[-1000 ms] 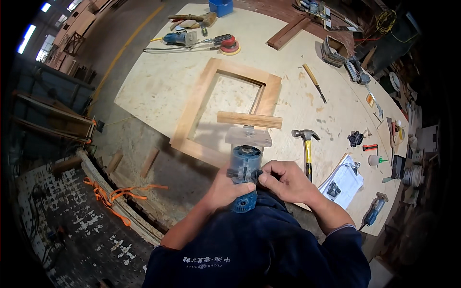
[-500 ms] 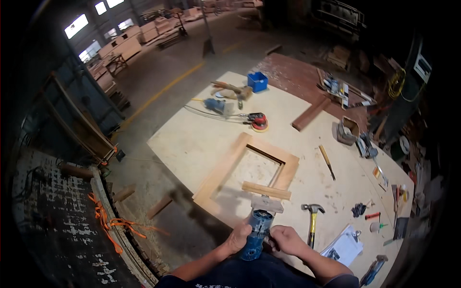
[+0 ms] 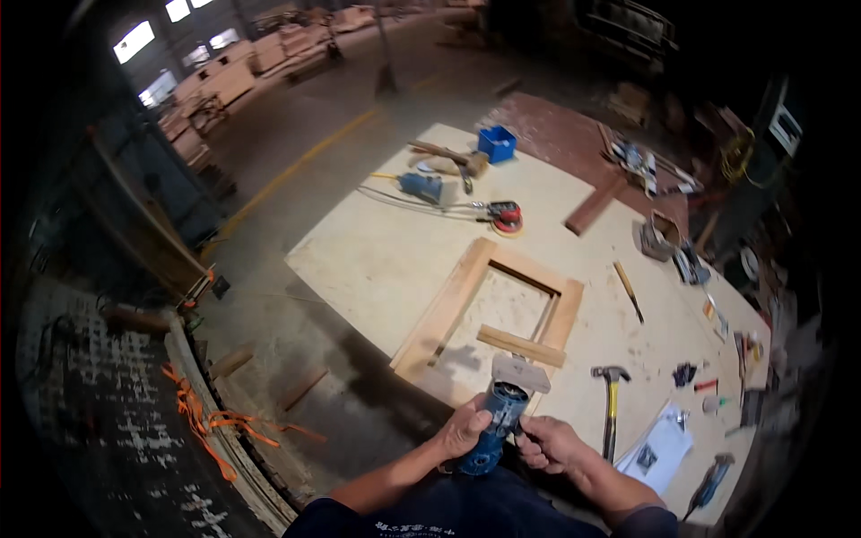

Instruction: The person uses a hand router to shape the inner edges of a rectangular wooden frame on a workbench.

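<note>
forearms angled inward, left hand clasped round the blue power tool, right hand curled against it, grip unclear

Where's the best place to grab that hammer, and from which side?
Probably by the dark grip of the hammer, from the person's side: it lies with its head away and the grip toward them, right of the right hand.

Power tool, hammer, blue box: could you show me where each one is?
Power tool (image 3: 504, 416): head view, on its blue body.
Hammer (image 3: 612, 403): head view, on its yellow handle.
Blue box (image 3: 500, 151): head view, on its near side.
</note>
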`<action>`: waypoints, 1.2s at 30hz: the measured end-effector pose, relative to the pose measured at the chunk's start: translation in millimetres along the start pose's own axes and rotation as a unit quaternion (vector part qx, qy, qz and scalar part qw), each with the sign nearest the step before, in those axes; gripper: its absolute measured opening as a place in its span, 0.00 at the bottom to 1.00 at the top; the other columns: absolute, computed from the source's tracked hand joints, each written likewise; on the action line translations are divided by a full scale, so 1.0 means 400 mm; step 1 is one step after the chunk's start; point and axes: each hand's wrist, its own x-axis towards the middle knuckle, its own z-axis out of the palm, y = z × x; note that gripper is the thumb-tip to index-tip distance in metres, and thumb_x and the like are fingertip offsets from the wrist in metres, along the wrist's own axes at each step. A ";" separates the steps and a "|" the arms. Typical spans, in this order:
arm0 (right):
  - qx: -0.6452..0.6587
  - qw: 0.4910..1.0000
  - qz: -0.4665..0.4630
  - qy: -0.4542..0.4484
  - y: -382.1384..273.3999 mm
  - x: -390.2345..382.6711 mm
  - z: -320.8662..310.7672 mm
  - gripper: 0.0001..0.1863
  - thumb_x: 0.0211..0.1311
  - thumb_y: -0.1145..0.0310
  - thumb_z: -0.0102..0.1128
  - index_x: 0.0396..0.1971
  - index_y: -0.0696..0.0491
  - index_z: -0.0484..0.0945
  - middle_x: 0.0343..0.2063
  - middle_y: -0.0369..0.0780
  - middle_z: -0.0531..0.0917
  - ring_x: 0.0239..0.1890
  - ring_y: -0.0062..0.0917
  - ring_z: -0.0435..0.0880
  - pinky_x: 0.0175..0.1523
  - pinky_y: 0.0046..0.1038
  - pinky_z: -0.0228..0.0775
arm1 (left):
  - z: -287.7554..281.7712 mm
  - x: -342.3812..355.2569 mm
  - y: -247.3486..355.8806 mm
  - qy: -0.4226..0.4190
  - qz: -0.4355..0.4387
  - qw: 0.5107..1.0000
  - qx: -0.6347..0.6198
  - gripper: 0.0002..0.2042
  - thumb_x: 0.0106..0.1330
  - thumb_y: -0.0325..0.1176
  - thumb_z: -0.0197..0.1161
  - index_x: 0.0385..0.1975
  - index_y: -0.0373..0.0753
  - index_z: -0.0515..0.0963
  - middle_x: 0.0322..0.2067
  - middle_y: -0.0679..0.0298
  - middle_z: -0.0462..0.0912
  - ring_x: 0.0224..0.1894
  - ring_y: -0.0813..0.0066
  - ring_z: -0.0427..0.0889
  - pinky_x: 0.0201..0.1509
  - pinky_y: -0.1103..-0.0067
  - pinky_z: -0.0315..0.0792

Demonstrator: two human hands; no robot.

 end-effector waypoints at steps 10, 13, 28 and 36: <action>-0.729 0.502 -0.423 0.196 0.034 0.126 0.157 0.18 0.71 0.50 0.61 0.34 0.50 0.75 0.29 0.42 0.80 0.31 0.41 0.84 0.31 0.44 0.76 | -0.194 -0.075 0.032 -0.045 -0.225 0.960 -0.163 0.33 0.79 0.61 0.38 0.61 0.37 0.77 0.47 0.59 0.87 0.46 0.70 0.87 0.49 0.72 0.82; -0.744 0.481 -0.423 0.190 0.030 0.138 0.166 0.17 0.71 0.50 0.61 0.34 0.49 0.75 0.28 0.42 0.80 0.29 0.42 0.84 0.30 0.44 0.76 | -0.204 -0.086 0.065 -0.102 -0.252 0.945 -0.181 0.39 0.74 0.69 0.34 0.56 0.37 0.79 0.42 0.59 0.87 0.41 0.66 0.86 0.48 0.70 0.83; -0.382 0.685 -0.498 0.371 0.220 0.099 0.051 0.13 0.70 0.70 0.60 0.51 0.56 0.80 0.43 0.47 0.85 0.44 0.40 0.86 0.47 0.37 0.80 | -0.032 -0.076 0.048 -0.137 -0.285 0.887 -0.337 0.37 0.76 0.68 0.48 0.51 0.32 0.79 0.45 0.52 0.87 0.48 0.59 0.88 0.52 0.64 0.85; -0.344 0.362 -0.727 0.471 0.297 0.290 -0.056 0.24 0.64 0.76 0.64 0.61 0.58 0.75 0.60 0.50 0.82 0.66 0.51 0.78 0.75 0.51 0.63 | 0.211 -0.169 0.022 -0.151 -0.309 0.767 -0.542 0.48 0.68 0.79 0.47 0.58 0.30 0.77 0.58 0.49 0.83 0.68 0.43 0.77 0.74 0.53 0.71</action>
